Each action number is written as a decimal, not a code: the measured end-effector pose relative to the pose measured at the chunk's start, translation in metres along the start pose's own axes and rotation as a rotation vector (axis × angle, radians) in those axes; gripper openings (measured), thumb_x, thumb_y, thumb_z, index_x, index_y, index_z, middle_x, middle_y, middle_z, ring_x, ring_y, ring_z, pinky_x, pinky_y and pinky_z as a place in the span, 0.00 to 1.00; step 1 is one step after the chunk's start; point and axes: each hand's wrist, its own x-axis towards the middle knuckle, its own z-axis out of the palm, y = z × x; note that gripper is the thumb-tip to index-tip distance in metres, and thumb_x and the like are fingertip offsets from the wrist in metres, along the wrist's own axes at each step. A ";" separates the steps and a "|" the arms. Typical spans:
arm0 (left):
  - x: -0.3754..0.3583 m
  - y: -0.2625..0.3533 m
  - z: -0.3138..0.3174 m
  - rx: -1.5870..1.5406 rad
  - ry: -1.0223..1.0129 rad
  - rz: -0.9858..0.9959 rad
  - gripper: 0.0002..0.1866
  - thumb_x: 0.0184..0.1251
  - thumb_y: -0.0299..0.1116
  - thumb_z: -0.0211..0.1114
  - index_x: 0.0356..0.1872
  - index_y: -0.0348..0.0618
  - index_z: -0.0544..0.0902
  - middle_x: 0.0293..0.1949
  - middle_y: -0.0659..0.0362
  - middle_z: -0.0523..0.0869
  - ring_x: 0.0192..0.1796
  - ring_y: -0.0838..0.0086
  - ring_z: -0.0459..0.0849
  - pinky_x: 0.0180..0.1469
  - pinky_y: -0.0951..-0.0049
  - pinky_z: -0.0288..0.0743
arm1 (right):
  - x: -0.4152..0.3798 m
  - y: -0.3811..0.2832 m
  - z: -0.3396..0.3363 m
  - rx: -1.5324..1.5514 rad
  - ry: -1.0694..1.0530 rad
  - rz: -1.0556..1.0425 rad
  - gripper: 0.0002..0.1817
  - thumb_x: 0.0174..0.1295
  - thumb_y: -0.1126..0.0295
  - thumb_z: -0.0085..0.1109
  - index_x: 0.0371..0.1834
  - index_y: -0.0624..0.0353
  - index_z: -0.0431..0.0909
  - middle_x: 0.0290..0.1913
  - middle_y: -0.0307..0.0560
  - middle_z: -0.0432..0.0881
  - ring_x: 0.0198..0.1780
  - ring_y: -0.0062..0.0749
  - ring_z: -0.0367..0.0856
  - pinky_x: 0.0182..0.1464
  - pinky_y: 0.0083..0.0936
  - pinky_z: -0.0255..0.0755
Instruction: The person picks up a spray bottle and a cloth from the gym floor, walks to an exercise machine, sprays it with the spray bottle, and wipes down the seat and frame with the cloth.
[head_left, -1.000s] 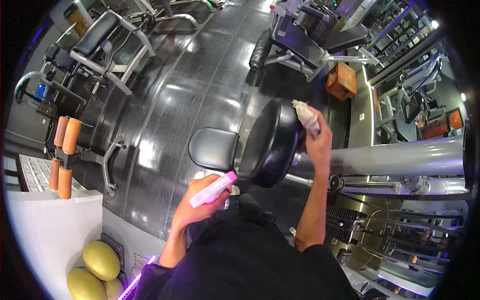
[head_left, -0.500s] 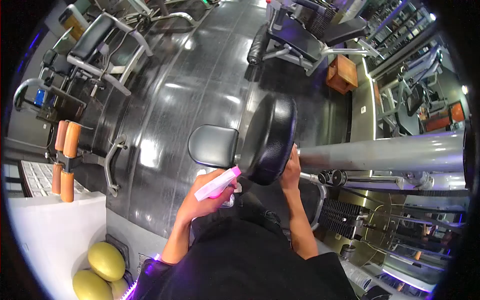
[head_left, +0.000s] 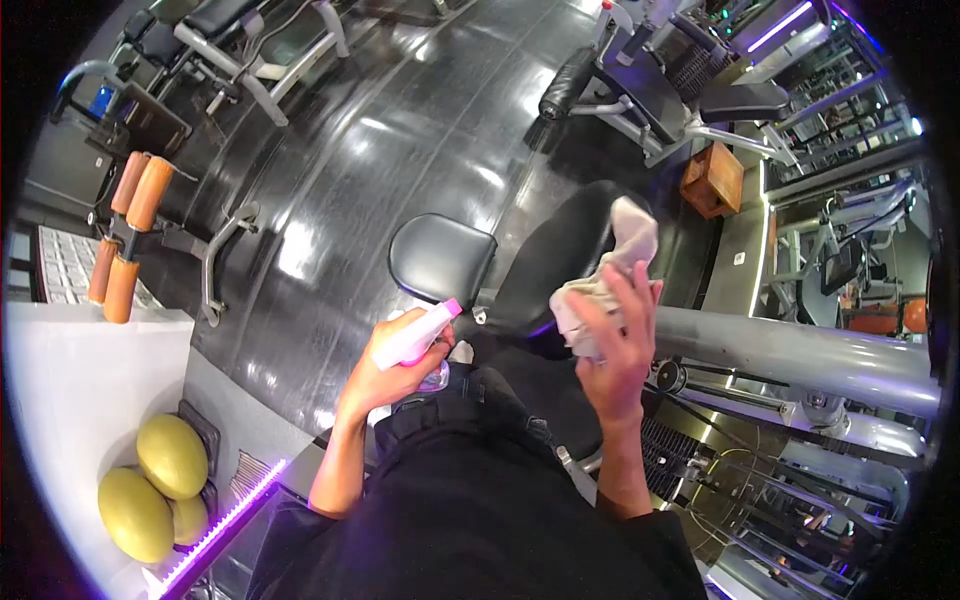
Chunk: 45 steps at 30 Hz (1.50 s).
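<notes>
My left hand (head_left: 371, 384) is wrapped around a spray bottle (head_left: 414, 338) with a white and pink trigger head, its nozzle pointing up and to the right. A crumpled pale cloth (head_left: 634, 236) is in my right hand (head_left: 624, 362), fingers spread across it. That hand overlaps the right side of a tall black backrest pad (head_left: 548, 254). Left of the backrest is a rounded black seat pad (head_left: 440, 258), just beyond the bottle's nozzle. Much of the bottle's body is hidden by my fingers.
A thick grey machine beam (head_left: 790, 350) runs off to the right. Beyond it stands a wooden box (head_left: 713, 180), near a padded bench machine (head_left: 640, 95). Orange foam rollers (head_left: 148, 195) are at left, above a white ledge (head_left: 100, 370) and yellow-green balls (head_left: 135, 513).
My right hand has come off the backrest's right edge and moved up and right, bringing the cloth into view. The camera view has shifted; my left hand still grips the spray bottle.
</notes>
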 end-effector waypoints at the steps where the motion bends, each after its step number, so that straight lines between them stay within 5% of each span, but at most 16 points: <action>1: -0.002 0.000 -0.002 0.021 0.011 0.019 0.08 0.59 0.17 0.60 0.40 0.35 0.78 0.35 0.58 0.81 0.33 0.78 0.81 0.34 0.76 0.78 | -0.006 -0.006 0.001 -0.058 -0.047 -0.017 0.22 0.47 0.77 0.65 0.46 0.41 0.85 0.60 0.40 0.75 0.69 0.47 0.65 0.74 0.49 0.50; 6: -0.014 -0.006 -0.012 -0.087 0.096 -0.056 0.10 0.61 0.18 0.60 0.43 0.35 0.77 0.35 0.58 0.81 0.31 0.78 0.80 0.33 0.77 0.77 | -0.058 -0.004 0.020 -0.204 -0.121 -0.183 0.17 0.55 0.70 0.61 0.46 0.34 0.85 0.60 0.37 0.76 0.69 0.41 0.66 0.76 0.41 0.43; 8: -0.019 -0.013 -0.018 -0.107 0.107 -0.040 0.15 0.62 0.18 0.60 0.51 0.37 0.77 0.35 0.59 0.81 0.30 0.78 0.80 0.32 0.77 0.76 | -0.081 0.001 0.039 -0.363 -0.112 -0.398 0.16 0.59 0.65 0.55 0.49 0.35 0.84 0.62 0.37 0.76 0.69 0.39 0.66 0.76 0.39 0.41; 9: -0.020 -0.017 -0.021 -0.109 0.115 -0.047 0.15 0.62 0.18 0.60 0.51 0.37 0.77 0.35 0.59 0.81 0.30 0.78 0.80 0.32 0.77 0.76 | -0.089 0.003 0.049 -0.365 -0.208 -0.468 0.19 0.62 0.64 0.49 0.56 0.43 0.81 0.63 0.40 0.75 0.70 0.39 0.65 0.76 0.38 0.42; 14: -0.029 -0.025 -0.033 -0.098 0.107 -0.085 0.24 0.62 0.18 0.60 0.61 0.43 0.74 0.36 0.59 0.81 0.30 0.78 0.80 0.33 0.77 0.76 | -0.178 0.047 0.154 -0.551 -0.621 -0.565 0.22 0.63 0.66 0.45 0.59 0.58 0.77 0.65 0.45 0.72 0.72 0.34 0.61 0.74 0.37 0.46; 19: -0.036 -0.028 -0.037 -0.077 0.169 -0.075 0.16 0.62 0.19 0.60 0.52 0.36 0.77 0.36 0.59 0.81 0.30 0.78 0.80 0.33 0.77 0.76 | -0.201 0.063 0.227 -0.762 -0.791 -0.740 0.23 0.62 0.68 0.45 0.58 0.68 0.75 0.67 0.51 0.70 0.72 0.35 0.61 0.73 0.36 0.50; 21: -0.038 -0.032 -0.038 -0.063 0.169 -0.072 0.14 0.62 0.19 0.60 0.50 0.35 0.77 0.36 0.59 0.81 0.30 0.78 0.80 0.33 0.77 0.76 | -0.213 0.073 0.264 -0.683 -0.709 -0.818 0.19 0.55 0.68 0.49 0.47 0.65 0.83 0.55 0.54 0.78 0.68 0.51 0.63 0.74 0.42 0.47; 24: -0.041 -0.029 -0.036 -0.154 0.193 -0.165 0.15 0.62 0.19 0.60 0.50 0.36 0.77 0.36 0.59 0.81 0.29 0.79 0.80 0.33 0.78 0.76 | -0.206 0.070 0.284 -0.796 -0.860 -0.854 0.20 0.60 0.73 0.51 0.55 0.70 0.77 0.59 0.54 0.77 0.64 0.39 0.70 0.71 0.40 0.55; 25: -0.042 -0.031 -0.036 -0.153 0.199 -0.167 0.15 0.62 0.19 0.60 0.50 0.36 0.77 0.36 0.59 0.81 0.29 0.79 0.80 0.33 0.78 0.76 | -0.209 0.068 0.286 -0.558 -0.626 -0.693 0.16 0.53 0.67 0.53 0.39 0.64 0.86 0.47 0.53 0.81 0.65 0.50 0.67 0.74 0.47 0.47; 26: -0.043 -0.034 -0.036 -0.132 0.195 -0.149 0.14 0.62 0.19 0.60 0.50 0.36 0.77 0.36 0.59 0.81 0.29 0.79 0.80 0.33 0.78 0.76 | -0.213 0.063 0.288 -0.554 -0.629 -0.692 0.16 0.53 0.67 0.53 0.39 0.64 0.86 0.47 0.53 0.81 0.65 0.50 0.67 0.74 0.47 0.47; 28: -0.043 -0.035 -0.035 -0.115 0.192 -0.122 0.14 0.62 0.19 0.60 0.49 0.36 0.77 0.36 0.59 0.81 0.29 0.79 0.80 0.33 0.78 0.76 | -0.181 0.030 0.260 -0.429 -1.239 -0.286 0.14 0.51 0.68 0.55 0.38 0.61 0.86 0.46 0.54 0.80 0.66 0.51 0.67 0.73 0.49 0.47; 35: -0.033 -0.039 -0.027 -0.155 0.176 -0.147 0.12 0.62 0.21 0.61 0.47 0.36 0.79 0.35 0.60 0.82 0.29 0.79 0.80 0.33 0.77 0.75 | -0.055 -0.027 0.085 -0.310 -0.747 -0.461 0.15 0.50 0.71 0.56 0.41 0.59 0.83 0.48 0.51 0.77 0.63 0.51 0.68 0.72 0.57 0.47; 41: -0.026 -0.025 -0.024 -0.108 0.187 -0.128 0.08 0.60 0.24 0.64 0.41 0.37 0.80 0.33 0.60 0.83 0.32 0.78 0.82 0.36 0.76 0.75 | 0.065 -0.037 0.009 -0.318 -0.537 -0.258 0.21 0.47 0.79 0.57 0.49 0.58 0.79 0.46 0.50 0.74 0.57 0.47 0.71 0.74 0.53 0.46; 44: -0.028 -0.025 -0.027 -0.118 0.209 -0.177 0.07 0.60 0.26 0.65 0.38 0.37 0.81 0.32 0.59 0.84 0.35 0.76 0.83 0.40 0.74 0.76 | 0.118 -0.019 -0.004 -0.490 -0.457 -0.163 0.24 0.44 0.82 0.58 0.49 0.56 0.78 0.46 0.50 0.74 0.53 0.47 0.72 0.60 0.39 0.68; 45: -0.028 -0.025 -0.028 -0.102 0.203 -0.192 0.07 0.60 0.27 0.65 0.38 0.37 0.81 0.32 0.58 0.84 0.36 0.75 0.83 0.40 0.74 0.76 | 0.134 -0.010 -0.006 -0.516 -0.587 -0.124 0.22 0.46 0.79 0.60 0.49 0.55 0.78 0.46 0.50 0.74 0.52 0.46 0.73 0.59 0.38 0.69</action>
